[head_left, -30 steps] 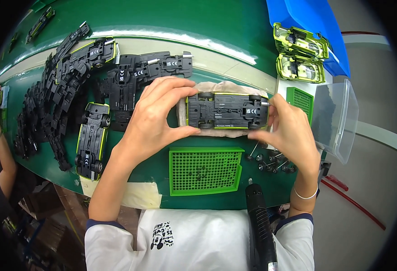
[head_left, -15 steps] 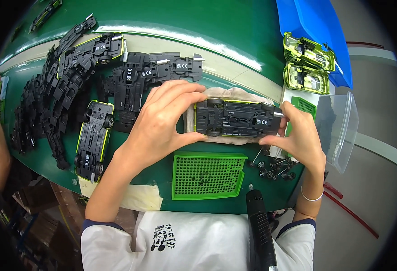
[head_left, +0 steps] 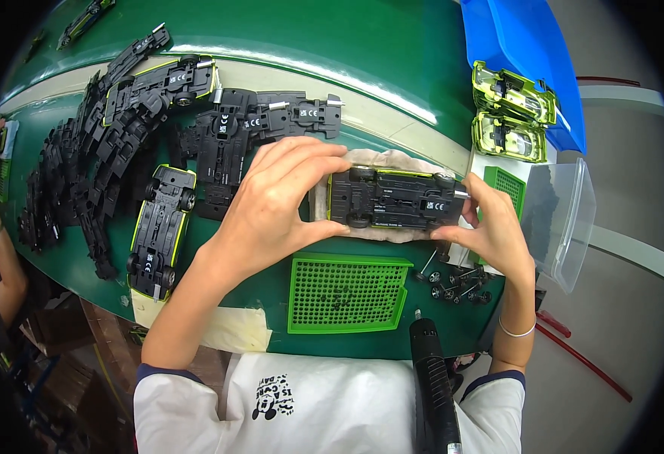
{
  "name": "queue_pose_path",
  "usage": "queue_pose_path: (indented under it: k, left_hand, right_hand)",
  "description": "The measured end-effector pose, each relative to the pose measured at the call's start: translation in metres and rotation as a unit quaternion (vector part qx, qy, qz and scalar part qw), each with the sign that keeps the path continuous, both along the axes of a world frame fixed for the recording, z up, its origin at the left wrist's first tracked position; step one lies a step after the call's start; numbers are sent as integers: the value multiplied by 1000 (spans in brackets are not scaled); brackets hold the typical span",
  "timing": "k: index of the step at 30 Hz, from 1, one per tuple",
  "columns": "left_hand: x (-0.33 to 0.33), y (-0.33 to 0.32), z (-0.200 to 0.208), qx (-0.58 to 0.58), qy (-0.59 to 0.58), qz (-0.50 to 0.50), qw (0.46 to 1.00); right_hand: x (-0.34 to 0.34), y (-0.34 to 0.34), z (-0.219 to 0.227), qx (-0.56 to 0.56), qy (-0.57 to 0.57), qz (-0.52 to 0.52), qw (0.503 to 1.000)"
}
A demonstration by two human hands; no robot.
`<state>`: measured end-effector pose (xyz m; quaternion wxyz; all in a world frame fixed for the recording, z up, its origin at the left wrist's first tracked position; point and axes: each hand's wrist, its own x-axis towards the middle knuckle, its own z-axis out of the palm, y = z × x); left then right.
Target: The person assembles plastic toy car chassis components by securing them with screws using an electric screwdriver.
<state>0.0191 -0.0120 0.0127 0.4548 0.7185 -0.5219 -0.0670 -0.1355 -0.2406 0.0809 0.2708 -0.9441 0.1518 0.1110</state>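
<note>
A toy car (head_left: 396,198) lies upside down on a pale cloth pad (head_left: 389,159), its black chassis facing up with a yellow-green body edge showing round it. My left hand (head_left: 275,200) grips its left end between thumb and fingers. At the opposite end, my right hand (head_left: 494,223) holds the car with thumb and fingertips. Just below the pad sits a green perforated tray (head_left: 347,295) with small dark bits, likely screws, in its middle. Beside my right hand lie several wheel axles (head_left: 460,286).
A pile of black chassis plates (head_left: 124,125) covers the left side, with another overturned car (head_left: 162,231) near it. Yellow-green car bodies (head_left: 510,136) rest by a blue bin (head_left: 525,45) at right. A black electric screwdriver (head_left: 432,371) stands in front. Another person's arm (head_left: 3,253) shows far left.
Both hands keep their hold on the car, with my right hand shifted very slightly. The view has moved a little; at the far left the other person's hand has shifted.
</note>
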Motion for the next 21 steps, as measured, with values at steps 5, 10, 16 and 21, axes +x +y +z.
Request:
queue_pose_path:
  k: [5,10,16,21]
  left_hand:
    - [-2,2,-2,5,35,4,999]
    - [-4,3,-10,-3,80,20,997]
    - [-6,4,-15,-35,100,17,994]
    - [-8,3,-19,-60,130,14,990]
  right_hand:
    - [-7,8,37,-31,-37,58,997]
    - [-34,34,40,399,60,393,826]
    - [-66,55,3,500,-82,366,781]
    - [-80,40,14,616,-341,238,669]
